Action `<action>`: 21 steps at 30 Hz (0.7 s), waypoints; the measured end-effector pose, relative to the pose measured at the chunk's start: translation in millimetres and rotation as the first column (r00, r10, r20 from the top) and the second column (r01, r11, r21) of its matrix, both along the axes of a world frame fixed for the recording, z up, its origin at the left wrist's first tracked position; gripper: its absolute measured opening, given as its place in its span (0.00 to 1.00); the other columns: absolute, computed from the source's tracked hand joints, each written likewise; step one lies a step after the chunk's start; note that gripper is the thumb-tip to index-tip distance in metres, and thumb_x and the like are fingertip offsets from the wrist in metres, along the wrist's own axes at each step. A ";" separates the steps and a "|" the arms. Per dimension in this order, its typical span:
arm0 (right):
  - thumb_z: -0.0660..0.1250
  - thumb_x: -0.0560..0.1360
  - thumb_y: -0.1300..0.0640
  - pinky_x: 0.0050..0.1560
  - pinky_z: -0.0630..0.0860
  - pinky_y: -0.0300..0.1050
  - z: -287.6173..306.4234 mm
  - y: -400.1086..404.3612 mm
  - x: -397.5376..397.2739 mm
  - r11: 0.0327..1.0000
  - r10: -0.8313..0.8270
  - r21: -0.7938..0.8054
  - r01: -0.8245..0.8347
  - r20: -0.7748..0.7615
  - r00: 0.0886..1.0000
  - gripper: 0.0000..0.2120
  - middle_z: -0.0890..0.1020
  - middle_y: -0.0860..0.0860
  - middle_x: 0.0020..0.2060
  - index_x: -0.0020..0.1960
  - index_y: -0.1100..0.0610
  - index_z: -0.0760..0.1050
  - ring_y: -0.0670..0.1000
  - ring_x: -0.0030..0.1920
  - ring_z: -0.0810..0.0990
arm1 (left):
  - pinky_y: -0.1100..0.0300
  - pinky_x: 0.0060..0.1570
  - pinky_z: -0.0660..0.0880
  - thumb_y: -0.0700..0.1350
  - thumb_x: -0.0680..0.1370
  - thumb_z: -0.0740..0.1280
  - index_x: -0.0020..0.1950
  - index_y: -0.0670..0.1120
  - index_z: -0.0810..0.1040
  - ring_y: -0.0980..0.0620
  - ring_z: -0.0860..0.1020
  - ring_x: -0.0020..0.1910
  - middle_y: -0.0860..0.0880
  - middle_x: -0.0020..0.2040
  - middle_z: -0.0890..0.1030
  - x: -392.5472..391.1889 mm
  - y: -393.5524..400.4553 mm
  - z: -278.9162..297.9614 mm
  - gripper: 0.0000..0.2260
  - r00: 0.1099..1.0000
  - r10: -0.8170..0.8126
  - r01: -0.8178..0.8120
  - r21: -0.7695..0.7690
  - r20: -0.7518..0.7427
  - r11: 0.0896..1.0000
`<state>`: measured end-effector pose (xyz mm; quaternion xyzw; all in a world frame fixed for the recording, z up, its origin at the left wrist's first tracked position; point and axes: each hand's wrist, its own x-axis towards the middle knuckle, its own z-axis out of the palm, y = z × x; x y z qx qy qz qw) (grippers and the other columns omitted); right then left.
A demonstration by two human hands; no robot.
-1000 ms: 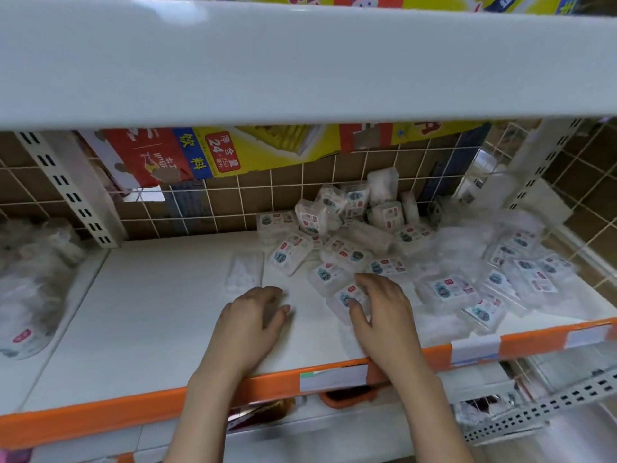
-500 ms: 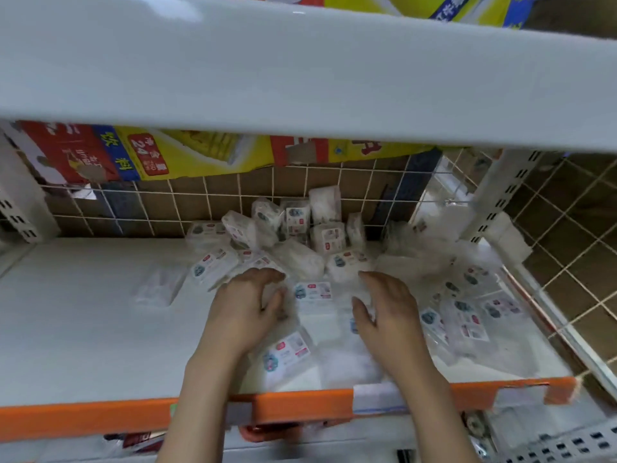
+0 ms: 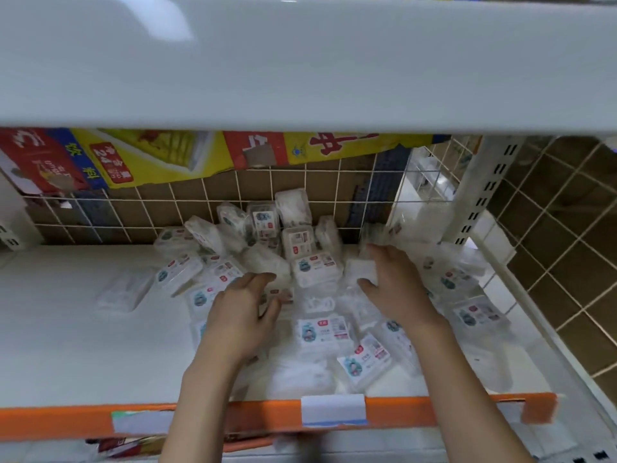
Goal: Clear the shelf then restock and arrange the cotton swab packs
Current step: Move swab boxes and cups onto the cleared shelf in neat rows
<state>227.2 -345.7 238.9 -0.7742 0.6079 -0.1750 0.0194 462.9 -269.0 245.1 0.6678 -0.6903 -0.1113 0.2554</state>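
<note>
White shelf (image 3: 66, 345), both hands in the cotton swab packs (image 3: 310, 265).
Left hand (image 3: 240, 312) spread, fingers relaxed on packs; right hand (image 3: 394, 285) pinches one pack (image 3: 360, 270); wire grid (image 3: 200, 202) behind.

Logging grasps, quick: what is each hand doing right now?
Left hand: open, fingers loosely curled over the packs, gripping none.
Right hand: grips a white pack.
</note>
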 end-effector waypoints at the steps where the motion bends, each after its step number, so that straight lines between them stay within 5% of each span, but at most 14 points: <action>1: 0.67 0.74 0.51 0.59 0.67 0.47 1.0 -5.5 -0.6 1.000 0.005 0.019 -0.004 -0.046 0.999 0.27 0.73 0.58 0.61 0.70 0.59 0.65 0.58 0.61 0.70 | 0.50 0.53 0.75 0.55 0.72 0.57 0.64 0.44 0.76 0.42 0.77 0.57 0.44 0.60 0.78 1.7 1.6 0.2 0.25 1.000 0.022 -0.022 0.006 0.007 1.000; 8: 0.64 0.74 0.47 0.55 0.67 0.47 4.0 -23.6 1.3 0.999 0.034 0.045 -0.022 -0.293 0.956 0.23 0.73 0.55 0.59 0.66 0.56 0.69 0.57 0.61 0.67 | 0.51 0.52 0.75 0.58 0.72 0.54 0.63 0.45 0.76 0.42 0.77 0.56 0.44 0.59 0.79 7.1 6.6 1.2 0.27 0.995 0.059 -0.058 -0.014 0.079 0.998; 12: 0.63 0.76 0.48 0.53 0.66 0.45 4.2 -26.1 -1.6 0.996 0.085 0.047 -0.074 -0.311 0.947 0.20 0.74 0.54 0.58 0.64 0.55 0.70 0.56 0.60 0.68 | 0.50 0.53 0.75 0.58 0.73 0.57 0.63 0.45 0.77 0.42 0.77 0.56 0.45 0.59 0.79 -1.4 1.3 7.5 0.25 0.994 0.025 -0.023 -0.020 0.104 1.000; 16: 0.66 0.75 0.53 0.46 0.67 0.45 8.6 -16.4 -11.3 0.991 0.130 -0.027 -0.131 -0.051 0.990 0.17 0.74 0.57 0.55 0.61 0.60 0.71 0.57 0.52 0.74 | 0.50 0.54 0.74 0.47 0.76 0.67 0.65 0.45 0.75 0.42 0.76 0.57 0.45 0.60 0.77 -18.1 -15.3 15.7 0.18 0.991 -0.058 0.065 -0.059 0.118 0.996; 21: 0.69 0.73 0.60 0.41 0.72 0.48 7.1 11.0 -20.9 0.980 0.147 -0.161 -0.117 0.193 0.970 0.14 0.74 0.59 0.51 0.56 0.63 0.73 0.60 0.46 0.76 | 0.55 0.58 0.71 0.50 0.78 0.64 0.71 0.45 0.68 0.44 0.70 0.64 0.45 0.66 0.72 -36.7 -49.9 16.0 0.22 0.958 -0.165 0.166 0.018 0.236 0.986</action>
